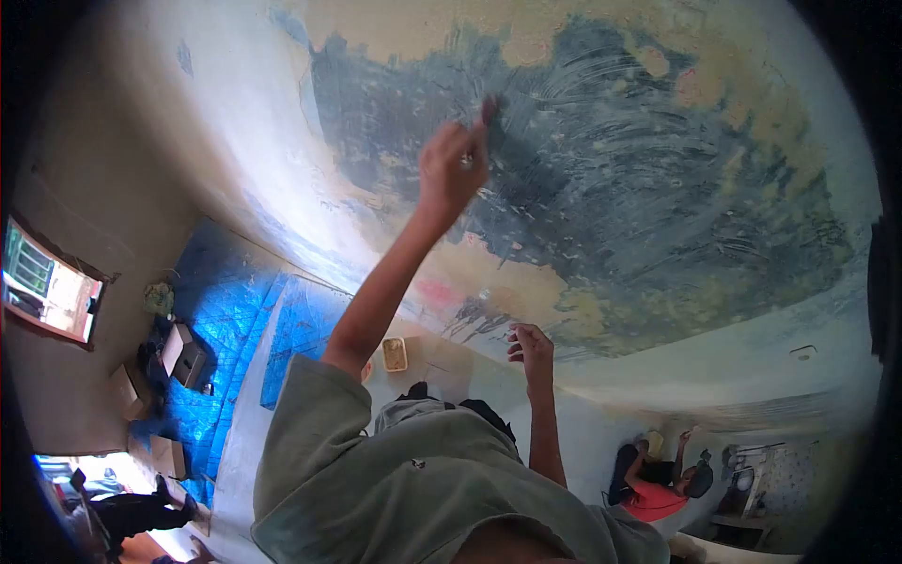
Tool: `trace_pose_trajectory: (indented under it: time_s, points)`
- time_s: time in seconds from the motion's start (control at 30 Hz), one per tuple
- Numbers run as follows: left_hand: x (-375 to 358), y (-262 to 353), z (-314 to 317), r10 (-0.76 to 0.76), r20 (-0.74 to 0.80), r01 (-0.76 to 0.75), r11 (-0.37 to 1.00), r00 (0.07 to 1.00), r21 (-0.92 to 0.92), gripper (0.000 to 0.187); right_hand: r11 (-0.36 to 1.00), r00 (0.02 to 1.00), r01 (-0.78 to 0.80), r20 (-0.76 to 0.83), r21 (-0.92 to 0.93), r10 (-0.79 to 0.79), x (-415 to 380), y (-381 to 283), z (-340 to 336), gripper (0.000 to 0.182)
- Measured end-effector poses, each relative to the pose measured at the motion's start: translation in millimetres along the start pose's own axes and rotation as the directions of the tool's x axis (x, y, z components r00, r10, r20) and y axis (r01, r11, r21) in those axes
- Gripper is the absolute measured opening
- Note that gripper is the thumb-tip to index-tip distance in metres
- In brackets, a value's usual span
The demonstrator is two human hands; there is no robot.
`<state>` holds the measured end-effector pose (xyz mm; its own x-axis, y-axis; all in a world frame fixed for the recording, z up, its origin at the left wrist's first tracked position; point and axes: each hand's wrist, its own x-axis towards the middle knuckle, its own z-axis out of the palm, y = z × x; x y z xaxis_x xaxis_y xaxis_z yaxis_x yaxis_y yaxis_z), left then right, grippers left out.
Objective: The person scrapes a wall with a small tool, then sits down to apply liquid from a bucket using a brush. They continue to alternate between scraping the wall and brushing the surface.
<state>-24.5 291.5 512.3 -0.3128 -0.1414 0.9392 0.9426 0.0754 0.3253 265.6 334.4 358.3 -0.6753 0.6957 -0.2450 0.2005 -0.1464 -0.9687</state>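
My left hand (453, 169) is raised to the wall, its fingers closed on a small dark brush (490, 109). Motion blurs the brush, and its handle is mostly hidden in the hand. Around it, a large dark grey patch (601, 179) with curved strokes covers part of the cream wall (526, 291). Lower down, my right hand (533, 348) is held near the wall's lower part with fingers loosely bent and apart, and nothing shows in it. A yellowish tub (395, 354) with pale brown contents stands on the floor below, between my arms.
Blue sheeting (225, 310) covers the floor at left, with cardboard boxes (183, 357) on it. A person in a red top (653, 498) works at lower right, one arm raised. Another person's dark-clothed legs (141, 514) show at lower left. A window (52, 282) is at far left.
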Motion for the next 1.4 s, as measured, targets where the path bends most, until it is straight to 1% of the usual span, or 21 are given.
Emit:
trace_pose_trajectory:
  time_s: [0.03, 0.1, 0.17, 0.27, 0.37, 0.47, 0.53, 0.63, 0.77, 0.8, 0.83, 0.87, 0.9, 0.97, 1.07, 1.1, 1.17, 1.23, 1.3, 1.37, 1.4]
  points:
    - [-12.8, 1.4, -2.6, 0.002, 0.093, -0.002, 1.0, 0.996, 0.0, 0.009, 1.0, 1.0, -0.015, -0.008, -0.008, 0.015, -0.1, 3.3, 0.3, 0.019]
    - [-10.3, -3.6, -2.9, 0.008, 0.094, -0.003, 0.999, 0.996, -0.046, 0.009, 1.0, 1.0, -0.006, 0.002, -0.013, 0.006, 0.9, 5.0, 2.6, 0.02]
    - [24.6, 0.2, -5.7, 0.052, 0.036, -0.055, 0.994, 0.998, 0.089, 0.015, 1.0, 1.0, 0.005, 0.01, -0.016, -0.005, 0.3, 8.2, 3.6, 0.02]
    - [54.8, 2.8, -1.2, 0.03, -0.061, -0.028, 0.999, 0.998, 0.034, 0.015, 1.0, 1.0, 0.007, 0.011, -0.01, -0.007, 8.2, 15.2, 4.6, 0.02]
    - [9.1, 4.3, -2.8, -0.027, 0.011, 0.026, 0.999, 1.0, 0.038, 0.012, 0.998, 0.999, -0.034, -0.022, -0.047, 0.033, 14.0, 33.7, 4.2, 0.019]
    - [-29.3, 0.7, -5.1, 0.018, 0.113, -0.013, 0.999, 0.993, -0.045, 0.008, 0.981, 0.997, -0.053, -0.06, -0.185, 0.043, 41.8, 102.0, -17.1, 0.021]
    - [-23.0, 1.0, -12.4, -0.004, 0.182, 0.005, 1.0, 0.983, -0.003, 0.007, 0.789, 0.996, 0.049, -0.03, -0.612, -0.085, 43.7, 170.9, -52.9, 0.022]
    - [43.2, 8.2, -14.1, 0.008, 0.058, -0.016, 0.991, 0.998, 0.13, 0.008, 0.824, 0.954, -0.299, -0.152, -0.482, 0.257, 12.1, 217.2, -87.1, 0.024]
    - [51.1, -6.7, 8.3, 0.069, -0.12, -0.066, 0.997, 0.99, 0.028, 0.008, 0.717, 0.725, -0.681, -0.272, -0.148, 0.633, -55.1, 329.1, -157.6, 0.026]
    - [34.0, -7.4, 3.7, 0.099, -0.056, -0.093, 0.992, 0.994, 0.09, 0.006, 0.648, 0.631, -0.761, -0.2, 0.029, 0.75, -74.6, 379.8, -190.3, 0.029]
    - [6.5, -9.2, -2.8, 0.09, 0.001, -0.09, 0.992, 0.996, 0.083, 0.006, 0.604, 0.59, -0.797, -0.187, 0.023, 0.786, -98.2, 394.6, -205.4, 0.031]
    - [-24.1, -14.4, -8.7, 0.023, 0.087, -0.029, 0.997, 0.996, 0.072, 0.008, 0.602, 0.58, -0.796, -0.213, 0.056, 0.786, -121.3, 386.8, -207.2, 0.032]
    - [-49.4, -19.0, -16.1, -0.044, 0.17, 0.033, 0.997, 0.985, 0.068, 0.009, 0.81, 0.808, -0.584, -0.05, 0.057, 0.587, -152.6, 439.6, -236.4, 0.031]
    - [-63.0, -32.5, -27.7, -0.052, 0.265, 0.027, 0.995, 0.963, 0.096, 0.008, 0.622, 0.578, -0.75, -0.234, 0.226, 0.782, -162.1, 392.2, -215.3, 0.027]
    - [-20.4, -29.3, -33.1, -0.013, 0.176, -0.023, 0.98, 0.984, 0.198, 0.008, 0.531, 0.474, -0.844, -0.358, 0.075, 0.804, -160.3, 356.6, -188.7, 0.027]
    - [5.2, -23.0, -32.3, -0.009, 0.124, -0.023, 0.967, 0.992, 0.254, 0.009, 0.555, 0.498, -0.829, -0.363, 0.068, 0.788, -161.0, 353.1, -185.6, 0.027]
    - [43.7, -17.3, -16.0, 0.023, -0.108, -0.025, 1.0, 0.994, -0.012, 0.023, 0.574, 0.518, -0.817, -0.362, 0.062, 0.775, -152.3, 349.2, -180.6, 0.027]
    - [44.0, -21.2, -7.0, -0.033, -0.06, 0.035, 0.999, 0.998, 0.04, 0.004, 0.668, 0.617, -0.74, -0.311, 0.085, 0.723, -137.3, 343.2, -177.2, 0.027]
    - [15.5, -39.4, 2.5, 0.143, -0.147, -0.124, 0.983, 0.979, 0.136, 0.019, 0.69, 0.639, -0.72, -0.317, 0.073, 0.701, -112.3, 334.9, -170.1, 0.028]
    - [-37.9, -38.0, -12.0, 0.056, 0.087, -0.075, 0.967, 0.995, 0.241, 0.009, 0.713, 0.66, -0.698, -0.327, 0.066, 0.677, -96.4, 322.0, -163.1, 0.028]
    - [-60.5, -33.8, -16.7, -0.009, 0.12, -0.007, 0.992, 0.993, 0.129, 0.007, 0.749, 0.702, -0.66, -0.315, 0.049, 0.639, -89.0, 313.6, -158.6, 0.03]
